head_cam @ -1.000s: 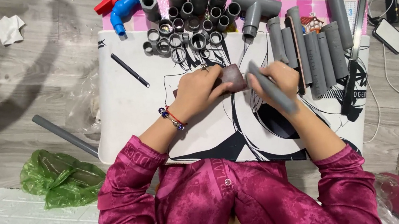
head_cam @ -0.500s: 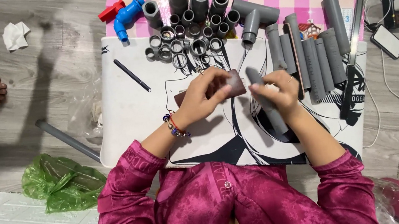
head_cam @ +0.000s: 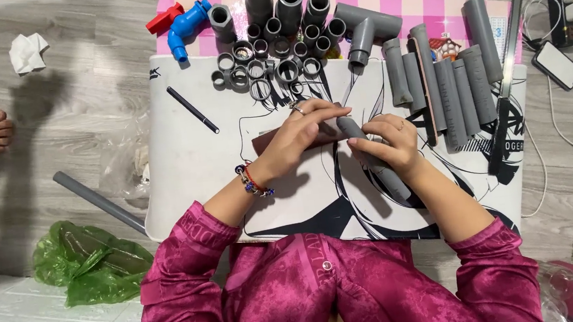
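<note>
Both hands at work on a grey plastic pipe over the white printed board.

Right hand (head_cam: pixel 389 143) grips the short grey plastic pipe (head_cam: pixel 372 155), held slanted above the white printed board (head_cam: pixel 186 165). Left hand (head_cam: pixel 301 134) clasps a dark brown sheet (head_cam: pixel 266 142) against the pipe's upper end. Grey pipe lengths (head_cam: pixel 455 95) lie in a row to the right; grey ring fittings (head_cam: pixel 268 66) cluster above; a black pen (head_cam: pixel 192 110) lies to the left.

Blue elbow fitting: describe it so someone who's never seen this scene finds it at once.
Start at the white printed board on the floor and go to its far left corner, where a pink checked mat shows behind it. The blue elbow fitting lies there, between a red valve handle and the grey fittings. It is the only blue piece among them.
</note>
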